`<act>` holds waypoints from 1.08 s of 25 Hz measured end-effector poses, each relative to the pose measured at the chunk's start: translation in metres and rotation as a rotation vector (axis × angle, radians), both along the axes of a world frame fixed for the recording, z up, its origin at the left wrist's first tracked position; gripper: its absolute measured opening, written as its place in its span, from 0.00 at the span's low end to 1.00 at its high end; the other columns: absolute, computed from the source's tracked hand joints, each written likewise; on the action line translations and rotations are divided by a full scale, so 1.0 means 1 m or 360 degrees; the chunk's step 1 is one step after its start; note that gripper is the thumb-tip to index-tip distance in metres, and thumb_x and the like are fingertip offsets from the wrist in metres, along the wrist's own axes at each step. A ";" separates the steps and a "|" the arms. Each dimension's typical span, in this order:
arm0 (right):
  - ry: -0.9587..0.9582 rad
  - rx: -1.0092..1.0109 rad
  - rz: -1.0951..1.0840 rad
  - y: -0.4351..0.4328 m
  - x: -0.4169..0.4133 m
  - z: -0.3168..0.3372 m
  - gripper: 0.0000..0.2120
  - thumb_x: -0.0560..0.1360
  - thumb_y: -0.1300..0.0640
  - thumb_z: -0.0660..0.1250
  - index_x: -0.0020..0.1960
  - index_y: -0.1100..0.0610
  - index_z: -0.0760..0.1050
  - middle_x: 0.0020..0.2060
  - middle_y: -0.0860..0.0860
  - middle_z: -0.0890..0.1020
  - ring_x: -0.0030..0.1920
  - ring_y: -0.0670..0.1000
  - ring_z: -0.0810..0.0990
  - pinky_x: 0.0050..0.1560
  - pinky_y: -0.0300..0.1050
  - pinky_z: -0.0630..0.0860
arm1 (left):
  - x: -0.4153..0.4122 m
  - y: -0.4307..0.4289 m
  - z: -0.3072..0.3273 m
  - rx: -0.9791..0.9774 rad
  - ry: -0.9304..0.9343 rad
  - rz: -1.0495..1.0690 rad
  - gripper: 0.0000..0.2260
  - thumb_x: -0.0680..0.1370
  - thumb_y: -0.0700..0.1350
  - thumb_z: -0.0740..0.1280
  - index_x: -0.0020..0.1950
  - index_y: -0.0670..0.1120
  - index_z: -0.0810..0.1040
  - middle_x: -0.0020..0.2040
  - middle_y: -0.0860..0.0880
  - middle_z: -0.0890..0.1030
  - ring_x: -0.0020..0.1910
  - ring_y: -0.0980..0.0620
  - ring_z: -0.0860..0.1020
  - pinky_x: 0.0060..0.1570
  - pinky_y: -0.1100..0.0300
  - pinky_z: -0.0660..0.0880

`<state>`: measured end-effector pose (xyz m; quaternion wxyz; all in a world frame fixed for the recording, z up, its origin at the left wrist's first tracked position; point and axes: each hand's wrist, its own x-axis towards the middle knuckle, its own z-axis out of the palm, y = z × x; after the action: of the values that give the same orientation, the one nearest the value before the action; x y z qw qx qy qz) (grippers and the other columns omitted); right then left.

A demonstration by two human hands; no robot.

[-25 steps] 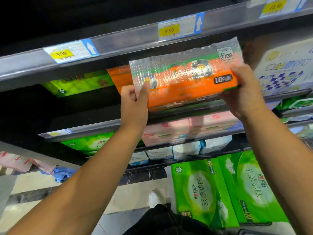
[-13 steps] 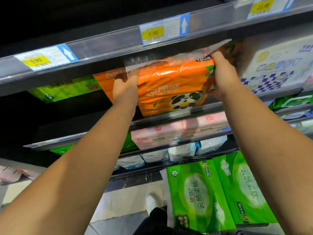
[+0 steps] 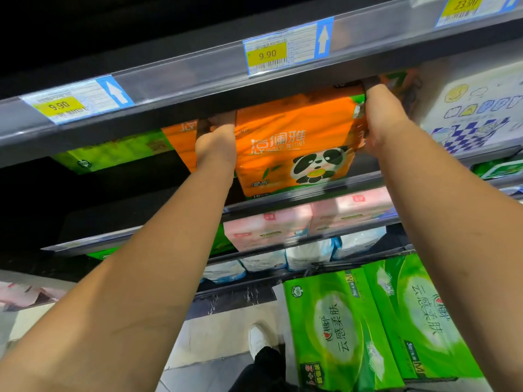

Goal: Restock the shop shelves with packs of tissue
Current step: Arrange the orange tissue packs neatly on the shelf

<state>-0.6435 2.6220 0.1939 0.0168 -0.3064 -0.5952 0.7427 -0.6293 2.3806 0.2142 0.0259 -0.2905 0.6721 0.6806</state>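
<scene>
An orange tissue pack [image 3: 294, 145] with a panda picture stands upright on the second shelf [image 3: 311, 190], its front face toward me. My left hand [image 3: 216, 145] grips its left edge, fingers hidden behind the pack. My right hand [image 3: 382, 117] grips its right upper edge, fingertips tucked under the shelf rail above. Another orange pack [image 3: 178, 142] sits just left of it, partly behind my left hand.
The upper shelf rail [image 3: 184, 80] carries 9.90 price tags. A green pack [image 3: 113, 154] lies at the left, a white patterned pack [image 3: 481, 114] at the right. Pink packs [image 3: 268, 224] and white packs fill lower shelves. Large green packs [image 3: 339, 329] stand at the bottom right.
The pack was tilted flat in front of the shelf, then turned upright and pushed in onto the shelf. Both hands followed it inward and kept hold of its sides.
</scene>
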 end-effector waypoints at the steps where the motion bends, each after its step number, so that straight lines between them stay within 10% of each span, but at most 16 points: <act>1: 0.0041 -0.0051 0.0021 0.003 -0.002 -0.004 0.13 0.64 0.44 0.64 0.42 0.51 0.76 0.41 0.52 0.81 0.49 0.54 0.82 0.60 0.61 0.74 | 0.005 -0.002 -0.001 -0.0011 0.0005 -0.0004 0.11 0.79 0.47 0.62 0.37 0.49 0.66 0.34 0.52 0.70 0.33 0.55 0.70 0.38 0.62 0.70; 6: 0.0135 -0.0214 0.0118 -0.008 0.025 0.001 0.19 0.68 0.38 0.67 0.51 0.49 0.77 0.48 0.52 0.85 0.54 0.56 0.84 0.55 0.59 0.77 | 0.026 -0.010 -0.018 -0.0072 0.0315 -0.0212 0.13 0.75 0.62 0.64 0.50 0.53 0.74 0.46 0.50 0.81 0.48 0.50 0.81 0.50 0.51 0.79; 14: 0.0321 -0.0117 0.0103 -0.003 0.083 -0.007 0.23 0.74 0.37 0.65 0.65 0.47 0.72 0.57 0.47 0.81 0.57 0.51 0.80 0.55 0.56 0.77 | 0.058 -0.016 -0.017 -0.0367 0.0453 -0.0427 0.10 0.78 0.53 0.65 0.57 0.51 0.73 0.55 0.55 0.79 0.52 0.58 0.79 0.58 0.55 0.76; 18: 0.0200 0.0578 0.0150 0.001 0.117 -0.034 0.30 0.74 0.46 0.71 0.72 0.50 0.65 0.68 0.50 0.69 0.66 0.51 0.69 0.62 0.47 0.67 | 0.096 -0.017 -0.036 -0.0682 0.0572 -0.0372 0.28 0.72 0.51 0.74 0.68 0.52 0.66 0.64 0.54 0.73 0.62 0.58 0.72 0.58 0.63 0.70; 27: -0.0022 0.1616 0.0584 0.008 0.205 -0.115 0.37 0.73 0.46 0.71 0.76 0.52 0.59 0.73 0.58 0.63 0.72 0.59 0.63 0.70 0.53 0.63 | 0.161 0.006 -0.094 -0.1566 0.0764 -0.1158 0.29 0.71 0.52 0.75 0.68 0.48 0.70 0.66 0.47 0.71 0.66 0.48 0.68 0.63 0.58 0.63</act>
<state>-0.4388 2.6296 0.0786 0.0289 -0.1556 -0.9231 0.3504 -0.4687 2.3870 0.1197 -0.0320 0.1373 0.9473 0.2876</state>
